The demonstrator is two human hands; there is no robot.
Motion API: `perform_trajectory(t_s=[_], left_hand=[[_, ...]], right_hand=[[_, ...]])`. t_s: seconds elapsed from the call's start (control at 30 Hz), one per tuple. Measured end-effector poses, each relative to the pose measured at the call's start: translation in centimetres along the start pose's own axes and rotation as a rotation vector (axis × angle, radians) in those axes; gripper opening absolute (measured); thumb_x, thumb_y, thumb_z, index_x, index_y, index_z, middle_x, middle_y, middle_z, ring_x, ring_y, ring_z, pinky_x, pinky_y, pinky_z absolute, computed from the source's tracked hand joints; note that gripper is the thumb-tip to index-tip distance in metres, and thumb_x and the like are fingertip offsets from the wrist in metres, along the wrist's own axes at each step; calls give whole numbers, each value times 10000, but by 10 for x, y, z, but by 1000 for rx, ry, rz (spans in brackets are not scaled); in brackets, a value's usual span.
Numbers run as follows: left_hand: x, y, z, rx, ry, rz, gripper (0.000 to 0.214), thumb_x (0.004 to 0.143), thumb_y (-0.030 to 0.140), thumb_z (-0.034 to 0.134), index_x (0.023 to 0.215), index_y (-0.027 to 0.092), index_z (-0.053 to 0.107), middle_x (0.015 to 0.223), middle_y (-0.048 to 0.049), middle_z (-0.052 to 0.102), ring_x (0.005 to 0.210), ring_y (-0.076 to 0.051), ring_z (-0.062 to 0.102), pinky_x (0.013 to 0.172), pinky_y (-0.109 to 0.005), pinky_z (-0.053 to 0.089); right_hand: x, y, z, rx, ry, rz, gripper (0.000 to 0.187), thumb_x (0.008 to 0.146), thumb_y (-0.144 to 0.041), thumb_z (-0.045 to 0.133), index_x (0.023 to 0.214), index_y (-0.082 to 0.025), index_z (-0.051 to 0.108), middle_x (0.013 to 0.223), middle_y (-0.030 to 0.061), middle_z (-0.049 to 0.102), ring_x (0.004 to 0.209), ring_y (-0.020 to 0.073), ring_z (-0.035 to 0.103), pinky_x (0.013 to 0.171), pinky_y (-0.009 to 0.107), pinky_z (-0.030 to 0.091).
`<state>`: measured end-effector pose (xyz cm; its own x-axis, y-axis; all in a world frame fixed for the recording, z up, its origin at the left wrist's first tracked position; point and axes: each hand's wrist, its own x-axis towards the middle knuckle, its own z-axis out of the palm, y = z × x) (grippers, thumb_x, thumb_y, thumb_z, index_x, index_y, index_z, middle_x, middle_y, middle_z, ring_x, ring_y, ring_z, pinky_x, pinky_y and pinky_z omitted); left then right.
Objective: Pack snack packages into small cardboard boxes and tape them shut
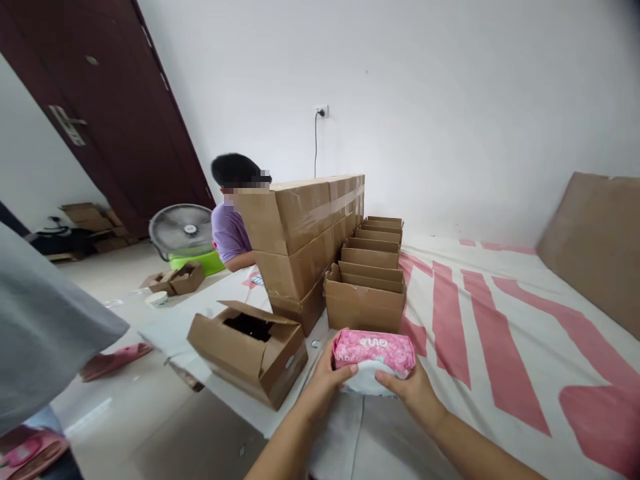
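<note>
Against a white wall (450,100), a pale sheet with red markings (480,433) covers your bench. Your left hand (325,373) and right hand (413,390) grip the pink pack (374,347) at opposite ends, thumbs on its near side, probably to keep it level. It is just before a row of open cartons (365,307), likely lined up for easy reach. Leftward are an open box (250,360), stacked cartons (305,230), a person in purple (230,230), a fan (183,230) and a door (110,100).

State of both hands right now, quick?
Left hand: holding the pink-and-white pack by one end.
Right hand: holding the same pack by the other end.
</note>
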<state>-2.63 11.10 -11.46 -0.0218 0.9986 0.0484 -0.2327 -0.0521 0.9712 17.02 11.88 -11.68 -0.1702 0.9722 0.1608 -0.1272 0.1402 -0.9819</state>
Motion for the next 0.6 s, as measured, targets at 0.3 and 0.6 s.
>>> perform_trajectory(t_s=[0.3,0.6], left_hand=[[42,-36,-12,297,303,68,619,685,546,691,1187,201,578,1244,-116,581,1212,-326,513,1084,-437,351],[46,-49,-9,338,389,232,601,629,459,758,1130,199,553,1413,-135,441,1359,-335,363,1150,-453,252]], right_hand=[[26,48,-12,-217,38,41,857,529,-494,852,1255,-200,505,1234,161,627,1131,354,600,966,501,490],[42,41,-37,-305,-113,-15,1024,499,-466,867,1371,-199,402,1409,177,499,1267,369,500,1001,502,459]])
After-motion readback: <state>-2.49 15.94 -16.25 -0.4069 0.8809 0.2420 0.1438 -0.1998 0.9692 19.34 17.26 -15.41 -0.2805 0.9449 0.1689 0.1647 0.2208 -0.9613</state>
